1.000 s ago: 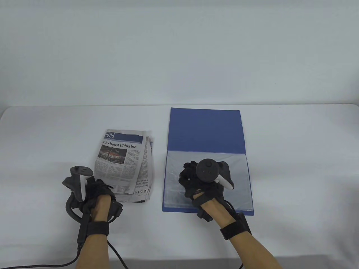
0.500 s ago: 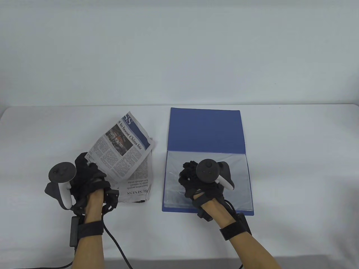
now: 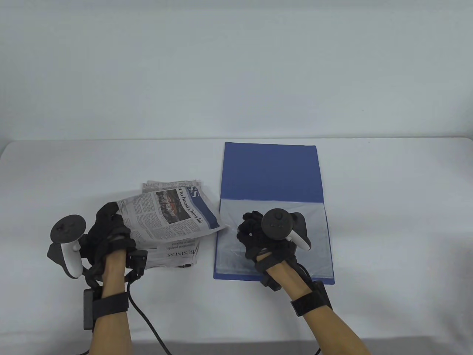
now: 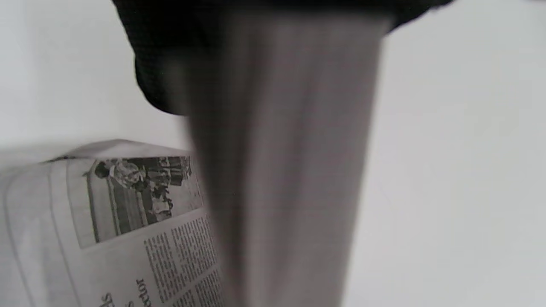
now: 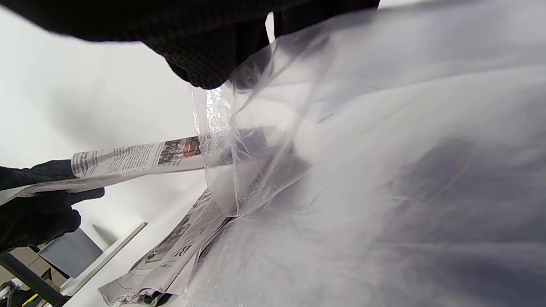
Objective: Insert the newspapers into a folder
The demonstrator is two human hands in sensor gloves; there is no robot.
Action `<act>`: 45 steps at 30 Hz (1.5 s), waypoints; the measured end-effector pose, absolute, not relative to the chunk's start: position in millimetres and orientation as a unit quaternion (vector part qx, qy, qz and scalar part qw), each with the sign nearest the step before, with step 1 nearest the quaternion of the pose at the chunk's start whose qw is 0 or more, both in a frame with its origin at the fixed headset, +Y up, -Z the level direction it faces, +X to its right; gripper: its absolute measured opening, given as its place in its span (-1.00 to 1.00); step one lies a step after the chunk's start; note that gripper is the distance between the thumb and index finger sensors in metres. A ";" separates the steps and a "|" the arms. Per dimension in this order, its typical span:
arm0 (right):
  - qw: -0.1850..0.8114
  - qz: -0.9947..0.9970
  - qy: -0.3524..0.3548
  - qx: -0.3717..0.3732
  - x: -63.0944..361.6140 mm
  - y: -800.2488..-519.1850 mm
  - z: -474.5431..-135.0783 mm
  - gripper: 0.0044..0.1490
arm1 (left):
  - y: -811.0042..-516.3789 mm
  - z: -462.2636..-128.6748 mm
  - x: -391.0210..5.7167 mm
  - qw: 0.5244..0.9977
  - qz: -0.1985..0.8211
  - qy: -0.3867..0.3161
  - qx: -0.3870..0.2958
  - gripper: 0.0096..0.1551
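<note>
An open blue folder (image 3: 271,172) lies right of centre, its clear plastic sleeve (image 3: 314,240) on the near half. My right hand (image 3: 251,231) pinches the sleeve's left edge and lifts it open; this shows in the right wrist view (image 5: 222,128). My left hand (image 3: 109,229) grips a folded newspaper sheet (image 3: 173,214), held level above the table, its right corner at the sleeve's opening. It also shows in the left wrist view (image 4: 281,170) and the right wrist view (image 5: 128,160). The remaining newspaper pile (image 3: 177,255) lies below it.
The white table (image 3: 388,207) stretches to both sides and behind the folder. A black cable (image 3: 147,325) trails from my left wrist to the front edge.
My left hand lifted the top newspaper sheet off the pile, turned it and swung it right toward the sleeve. My right hand stayed on the sleeve, shifting slightly.
</note>
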State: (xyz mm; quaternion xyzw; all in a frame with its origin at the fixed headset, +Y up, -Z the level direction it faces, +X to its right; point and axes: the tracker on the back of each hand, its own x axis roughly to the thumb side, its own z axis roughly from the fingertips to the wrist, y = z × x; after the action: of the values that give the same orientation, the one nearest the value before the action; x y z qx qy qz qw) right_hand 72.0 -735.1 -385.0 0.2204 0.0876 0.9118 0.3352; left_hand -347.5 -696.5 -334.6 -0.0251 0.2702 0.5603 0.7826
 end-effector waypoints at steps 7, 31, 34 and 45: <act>0.337 0.911 0.089 0.221 71.8 -735.6 -385.3 -0.57 | -703.2 -337.6 -350.6 0.759 0.595 0.257 -0.062 -0.49; 0.344 0.908 0.090 0.221 72.7 -735.4 -386.2 -0.57 | -724.8 -341.5 -354.1 0.698 0.664 0.245 -0.104 -0.52; 0.344 0.908 0.089 0.221 73.0 -735.1 -386.6 -0.57 | -730.2 -343.2 -353.8 0.694 0.664 0.250 -0.123 -0.52; 0.349 0.905 0.083 0.227 72.0 -735.3 -386.8 -0.57 | -757.3 -347.3 -351.7 0.634 0.707 0.264 -0.167 -0.51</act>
State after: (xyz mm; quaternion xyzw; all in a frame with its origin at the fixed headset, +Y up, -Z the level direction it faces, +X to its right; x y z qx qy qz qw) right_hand 72.0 -735.3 -386.8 0.2268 0.0831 0.9054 0.3491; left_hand -351.7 -757.3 -347.3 -0.1669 0.2641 0.7073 0.6341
